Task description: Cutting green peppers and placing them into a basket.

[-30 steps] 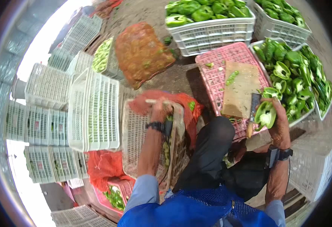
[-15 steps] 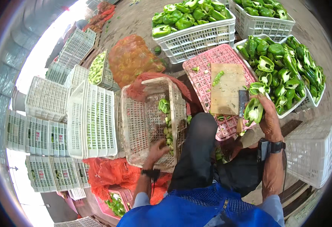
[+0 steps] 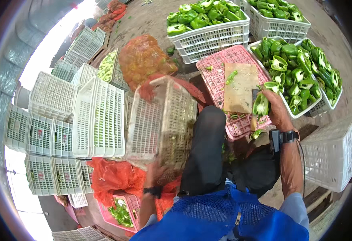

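My right hand [image 3: 277, 110] grips a cut half of a green bell pepper [image 3: 260, 105], its pale inside showing. Under that pepper, a knife with a wooden handle [image 3: 253, 123] is partly covered; it lies across the edge of a wooden cutting board [image 3: 240, 90]. The board rests on an upturned pink crate [image 3: 212, 76]. My left hand [image 3: 155, 172], smeared by motion, is at the near side of a white crate [image 3: 144, 124] left of my knee. This crate is tilted and blurred, and my left fingers cannot be made out.
White crates full of pepper halves [image 3: 208, 36] stand ahead and at the right. An orange mesh sack [image 3: 146, 60] lies beyond the tilted crate. Stacked white crates [image 3: 99, 120] line the left, red netting [image 3: 115, 178] lies nearby, and an upturned white crate [image 3: 328, 152] is at the right.
The white crate by my knee has tipped, hiding the peppers inside it. My left hand has moved from inside it to its near side. My right hand has shifted slightly left with the pepper.
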The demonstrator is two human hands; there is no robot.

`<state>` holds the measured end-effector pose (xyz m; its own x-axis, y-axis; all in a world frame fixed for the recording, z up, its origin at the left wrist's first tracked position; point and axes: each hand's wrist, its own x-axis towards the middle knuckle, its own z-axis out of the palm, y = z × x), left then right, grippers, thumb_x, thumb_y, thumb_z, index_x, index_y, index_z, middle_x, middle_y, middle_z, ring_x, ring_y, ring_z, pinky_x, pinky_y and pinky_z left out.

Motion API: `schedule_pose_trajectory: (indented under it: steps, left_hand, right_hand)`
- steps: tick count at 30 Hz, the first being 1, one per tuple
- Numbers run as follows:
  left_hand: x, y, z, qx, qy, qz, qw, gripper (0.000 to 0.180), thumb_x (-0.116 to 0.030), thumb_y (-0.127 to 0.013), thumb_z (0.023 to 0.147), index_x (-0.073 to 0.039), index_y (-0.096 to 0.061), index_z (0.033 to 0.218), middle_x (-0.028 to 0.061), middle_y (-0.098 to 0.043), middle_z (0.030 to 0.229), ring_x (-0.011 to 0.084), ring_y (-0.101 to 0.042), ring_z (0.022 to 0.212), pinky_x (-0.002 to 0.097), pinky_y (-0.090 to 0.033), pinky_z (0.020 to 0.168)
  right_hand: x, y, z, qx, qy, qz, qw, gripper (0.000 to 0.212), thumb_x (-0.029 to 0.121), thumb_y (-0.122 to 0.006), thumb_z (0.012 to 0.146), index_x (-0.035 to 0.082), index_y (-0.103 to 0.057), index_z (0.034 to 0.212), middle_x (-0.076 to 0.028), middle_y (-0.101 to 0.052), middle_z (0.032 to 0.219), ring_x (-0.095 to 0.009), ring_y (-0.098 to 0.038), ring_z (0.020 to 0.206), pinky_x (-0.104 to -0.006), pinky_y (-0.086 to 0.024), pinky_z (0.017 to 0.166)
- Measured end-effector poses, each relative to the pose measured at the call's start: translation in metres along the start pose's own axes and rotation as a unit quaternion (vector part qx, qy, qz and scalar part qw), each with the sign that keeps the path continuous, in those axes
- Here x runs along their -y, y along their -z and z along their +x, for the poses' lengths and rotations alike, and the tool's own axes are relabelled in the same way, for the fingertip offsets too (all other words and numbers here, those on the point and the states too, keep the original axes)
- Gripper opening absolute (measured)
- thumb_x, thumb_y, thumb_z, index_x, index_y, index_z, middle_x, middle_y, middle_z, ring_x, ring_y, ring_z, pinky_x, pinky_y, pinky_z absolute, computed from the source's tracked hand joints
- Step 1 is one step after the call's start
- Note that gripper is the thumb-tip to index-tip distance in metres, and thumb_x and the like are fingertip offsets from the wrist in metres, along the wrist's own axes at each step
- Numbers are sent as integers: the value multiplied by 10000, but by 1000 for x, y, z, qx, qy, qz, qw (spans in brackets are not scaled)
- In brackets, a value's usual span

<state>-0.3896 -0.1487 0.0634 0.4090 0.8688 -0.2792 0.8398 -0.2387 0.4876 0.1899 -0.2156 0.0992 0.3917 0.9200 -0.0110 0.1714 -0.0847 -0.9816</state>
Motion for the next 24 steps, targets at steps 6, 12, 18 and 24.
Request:
schedule_pose_trajectory:
  steps: [6,12,18,24]
  left_hand:
    - [-11,38,-119,136,49,-44,988,387,-301,-693,854,-31,-689,1131,198,-720,1000,347,-682,934,451,-531,806]
    - [17,-11,-186,176,52,30,983,422,-388,-683,882,-96,-676,1188,215,-699,1061,410,-655,995,490,-523,832]
    - [36,-45,-127,220,67,16,973,423,-412,-690,881,-105,-671,1170,234,-684,1031,444,-643,973,515,-513,776]
    - [19,-61,29,155,-12,-53,986,401,-304,-732,824,-35,-667,1114,259,-675,887,450,-656,832,521,-510,723]
  right_hand:
    - [8,0,-14,-26,61,-150,986,418,-39,-491,911,59,-619,1296,-157,-663,1193,-272,-625,1068,-333,-495,928]
    - [17,-18,-4,-61,-98,229,967,291,293,-667,967,20,-658,1068,-41,-669,883,-151,-656,773,-303,-553,692]
    - [24,-39,2,-39,-115,300,946,339,328,-649,979,1,-665,1064,-45,-671,921,-146,-644,794,-305,-538,709]
    - [25,-41,4,-37,-117,274,954,416,400,-584,1010,-6,-668,1048,-58,-667,921,-140,-621,812,-287,-507,744]
